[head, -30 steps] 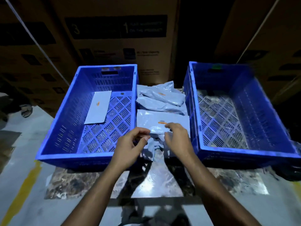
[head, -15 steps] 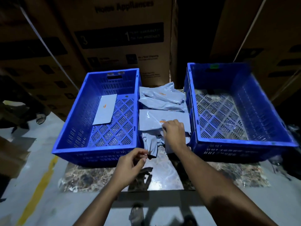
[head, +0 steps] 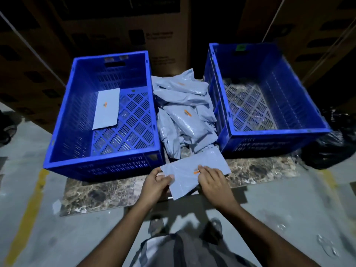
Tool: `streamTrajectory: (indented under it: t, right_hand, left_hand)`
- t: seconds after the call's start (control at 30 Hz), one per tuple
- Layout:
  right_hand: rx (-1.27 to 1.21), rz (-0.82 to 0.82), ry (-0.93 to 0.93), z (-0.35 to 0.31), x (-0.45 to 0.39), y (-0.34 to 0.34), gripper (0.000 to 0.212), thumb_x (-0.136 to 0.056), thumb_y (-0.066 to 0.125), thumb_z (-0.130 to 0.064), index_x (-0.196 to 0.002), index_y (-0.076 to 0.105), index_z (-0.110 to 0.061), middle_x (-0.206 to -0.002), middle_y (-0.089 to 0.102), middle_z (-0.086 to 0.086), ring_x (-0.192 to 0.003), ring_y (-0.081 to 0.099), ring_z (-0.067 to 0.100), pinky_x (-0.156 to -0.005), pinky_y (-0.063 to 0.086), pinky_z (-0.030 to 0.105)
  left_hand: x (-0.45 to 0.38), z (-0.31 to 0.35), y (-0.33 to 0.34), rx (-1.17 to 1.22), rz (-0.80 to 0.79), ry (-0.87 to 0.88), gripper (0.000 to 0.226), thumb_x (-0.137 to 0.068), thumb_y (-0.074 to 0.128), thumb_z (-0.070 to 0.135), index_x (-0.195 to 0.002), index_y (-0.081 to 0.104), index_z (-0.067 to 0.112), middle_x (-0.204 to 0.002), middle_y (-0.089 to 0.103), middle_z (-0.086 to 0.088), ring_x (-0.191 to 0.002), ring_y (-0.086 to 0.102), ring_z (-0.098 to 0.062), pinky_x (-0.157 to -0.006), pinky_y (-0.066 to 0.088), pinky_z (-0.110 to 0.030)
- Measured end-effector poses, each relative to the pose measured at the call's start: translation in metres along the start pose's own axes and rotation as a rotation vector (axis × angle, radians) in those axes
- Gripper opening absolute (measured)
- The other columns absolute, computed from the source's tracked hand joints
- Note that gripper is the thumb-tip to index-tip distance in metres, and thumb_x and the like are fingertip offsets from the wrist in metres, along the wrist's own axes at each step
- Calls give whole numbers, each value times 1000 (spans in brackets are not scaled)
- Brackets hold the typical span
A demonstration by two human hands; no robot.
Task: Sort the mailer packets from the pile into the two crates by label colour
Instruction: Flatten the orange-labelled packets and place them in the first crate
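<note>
On my far left I see a yellow line (head: 28, 212) painted on the grey floor. Next comes the left crate (head: 63, 120), blue and slotted, with one pale mailer (head: 107, 110) lying flat on its bottom toward the back left corner; a small orange label shows on it. Both crates sit on a brown marbled slab (head: 100, 195) laid on the floor.

Between the crates lies the pile of mailers (head: 183, 116), crumpled grey-blue packets heaped from the back wall toward me, two of them showing orange labels.

In front of the pile, above the slab, I hold one flat mailer (head: 185, 180) in both hands. My left hand (head: 154, 185) has its grip closed on the packet's left edge, thumb on top and fingers curled beneath. My right hand (head: 211, 180) has its grip pinching the packet near the middle, fingertips right at its orange label (head: 196, 171).

To the right stands the right crate (head: 279, 135), also blue, with a green tag on its far rim; I see only its slotted bottom. Beyond its right corner sits a dark plastic bag (head: 327, 151). Big cardboard cartons (head: 115, 26) fill the background.
</note>
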State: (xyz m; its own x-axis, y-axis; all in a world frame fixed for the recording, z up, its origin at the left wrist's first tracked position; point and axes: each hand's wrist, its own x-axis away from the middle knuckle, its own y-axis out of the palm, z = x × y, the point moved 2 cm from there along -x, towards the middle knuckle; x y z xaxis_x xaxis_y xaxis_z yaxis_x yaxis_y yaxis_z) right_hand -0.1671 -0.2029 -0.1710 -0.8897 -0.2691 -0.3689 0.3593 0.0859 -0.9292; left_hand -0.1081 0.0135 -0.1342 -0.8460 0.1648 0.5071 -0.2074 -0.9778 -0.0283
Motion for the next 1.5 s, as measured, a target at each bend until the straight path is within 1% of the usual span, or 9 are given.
streamTrajectory:
  t: [0.2,0.43,0.63,0.73,0.9,1.03,1.2,1.33,1.5]
  right_hand:
    - [5,-333,74,-13,21,21,32,-77,35,-6,-108,44,-10,-119,68,19,-84,64,32,-61,51,36]
    - [-217,-320,191,-9,29,11,20,-94,48,-31,-103,57,-15,-132,61,10,-100,57,30,-78,48,39]
    - [-403,-190,444,7,9,19,20,-84,61,0,-100,61,-11,-109,63,3,-99,53,25,-85,46,34]
    - [-391,-283,311,9,2,36,25,-83,64,-1,-106,62,-11,-107,62,4,-101,54,25,-86,50,38]
    - [-356,-327,283,8,9,46,36,-101,48,-25,-134,53,-14,-138,50,4,-126,41,21,-101,43,38]
    - [-241,-370,281,8,19,49,51,-105,32,-37,-152,38,-19,-158,37,1,-146,31,23,-116,26,39]
    - [-220,-421,310,11,19,49,58,-104,29,-42,-157,27,-19,-164,23,0,-153,18,22,-123,13,49]
    - [-264,-454,431,21,26,51,77,-100,31,-58,-160,11,-15,-168,6,4,-155,0,18,-125,6,42]
    - [-186,-534,512,33,30,40,94,-91,23,-77,-160,-4,-18,-167,-10,3,-153,-16,18,-124,-7,47]
  left_hand:
    - [-23,-31,3,-474,161,84,40,-80,79,16,-116,61,20,-79,64,6,-69,61,-9,-59,43,-21]
    - [-11,-35,5,-635,314,311,47,-85,75,15,-128,55,12,-105,59,0,-85,53,-10,-77,40,-18]
    - [-13,-42,43,-1027,32,665,23,-90,58,8,-112,61,14,-109,58,-1,-104,50,-19,-88,43,-32]
    - [-33,-48,60,-1142,-61,680,23,-95,53,13,-116,59,19,-111,58,1,-105,52,-22,-86,42,-34]
    - [-44,-61,57,-1288,-66,673,44,-101,39,29,-143,46,17,-146,46,-1,-134,41,-22,-104,38,-35]
    - [-43,-76,48,-1360,-75,670,56,-105,26,38,-158,23,20,-165,20,3,-152,17,-15,-121,15,-32]
    - [-46,-80,44,-1364,-80,580,62,-103,26,45,-160,14,21,-167,5,4,-154,3,-14,-124,14,-35]
    - [-45,-81,40,-1354,-51,484,72,-101,25,55,-160,4,19,-167,-5,2,-154,-7,-14,-125,3,-35]
    - [-43,-79,37,-1411,12,391,86,-96,21,67,-159,-1,13,-167,-9,-9,-155,1,-25,-123,-3,-41]
